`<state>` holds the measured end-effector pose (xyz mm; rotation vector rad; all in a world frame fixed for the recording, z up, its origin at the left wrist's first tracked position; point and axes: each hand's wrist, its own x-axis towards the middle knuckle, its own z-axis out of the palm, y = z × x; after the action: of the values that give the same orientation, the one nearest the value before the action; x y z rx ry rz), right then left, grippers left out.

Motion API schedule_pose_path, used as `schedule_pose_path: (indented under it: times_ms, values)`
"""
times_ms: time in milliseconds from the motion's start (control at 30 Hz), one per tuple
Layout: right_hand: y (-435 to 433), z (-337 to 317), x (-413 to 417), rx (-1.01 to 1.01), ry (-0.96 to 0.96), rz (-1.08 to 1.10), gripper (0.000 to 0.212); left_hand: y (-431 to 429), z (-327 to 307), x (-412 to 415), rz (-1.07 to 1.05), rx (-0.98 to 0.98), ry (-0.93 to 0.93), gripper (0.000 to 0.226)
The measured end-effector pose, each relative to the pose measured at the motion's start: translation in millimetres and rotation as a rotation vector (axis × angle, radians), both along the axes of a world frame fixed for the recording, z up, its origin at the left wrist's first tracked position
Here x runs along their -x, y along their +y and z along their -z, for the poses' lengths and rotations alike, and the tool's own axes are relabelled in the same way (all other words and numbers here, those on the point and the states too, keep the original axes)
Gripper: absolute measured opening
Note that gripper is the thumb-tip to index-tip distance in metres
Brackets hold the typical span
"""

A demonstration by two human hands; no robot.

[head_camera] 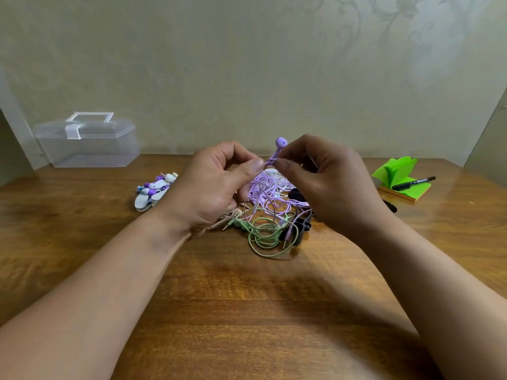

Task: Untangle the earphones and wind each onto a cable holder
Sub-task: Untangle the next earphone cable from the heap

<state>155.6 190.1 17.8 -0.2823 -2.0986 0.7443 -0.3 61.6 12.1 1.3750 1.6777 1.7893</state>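
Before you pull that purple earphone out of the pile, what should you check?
1. Left hand pinches the purple cable: ok.
2. Right hand pinches the stem of the purple earbud: ok.
3. Purple cable free of the green cable: not ok, they cross in the pile.
4. Second purple bud located: cannot tell.
5. Black cable holder close by: ok.

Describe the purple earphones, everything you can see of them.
The purple earphones are a thin lilac cable with a glossy plastic earbud raised above the pile. The left hand and right hand pinch the cable just below the bud. The rest hangs in loose loops into the tangle on the wooden table, crossing green cable.
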Motion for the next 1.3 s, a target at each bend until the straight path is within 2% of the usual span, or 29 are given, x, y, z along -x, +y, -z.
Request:
schedule_pose_path:
  times_ms: [100, 200, 433, 567, 700, 867, 1033, 1133, 1300]
  values:
    - [-1.7, 0.4, -0.4, -0.052, 0.006, 0.025, 0.005, -1.3, -4.2, -4.0, 0.061, -0.017, -0.096, 0.010]
    - [-2.0, 3.1, 1.0, -0.085, -0.003, 0.073, 0.008, -1.8, -5.8, -2.9, 0.049, -0.032, -0.116, 0.014]
    - [-5.1, 3.9, 4.1, -0.069, 0.053, 0.114, 0.009, -2.8, -0.3, -10.0, 0.030, 0.103, 0.192, 0.018]
    - [-4.5, 2.7, 3.8, -0.023, 0.055, 0.037, 0.004, -6.9, -4.6, -9.5, 0.093, 0.130, 0.180, 0.028]
    - [-2.4, 0.7, 2.0, 0.038, 0.052, -0.032, 0.005, -1.3, -1.6, -10.7, 0.031, 0.051, 0.155, 0.007]
    - [-4.3, 0.8, 1.4, 0.077, 0.014, -0.070, 0.008, 2.8, 3.8, -8.7, -0.016, -0.050, 0.205, 0.002]
    - [-3.7, 1.9, 1.2, 0.072, -0.039, -0.064, 0.008, 3.1, 7.9, -8.5, -0.101, -0.132, 0.310, 0.007]
    - [-6.9, 6.0, 3.5, 0.033, -0.065, -0.053, 0.008, 5.2, 9.3, -8.3, -0.180, -0.144, 0.274, 0.010]
    - [-8.1, 8.2, 4.3, 0.015, -0.066, -0.034, 0.013, 6.7, 10.9, -8.6, -0.178, -0.142, 0.241, 0.013]
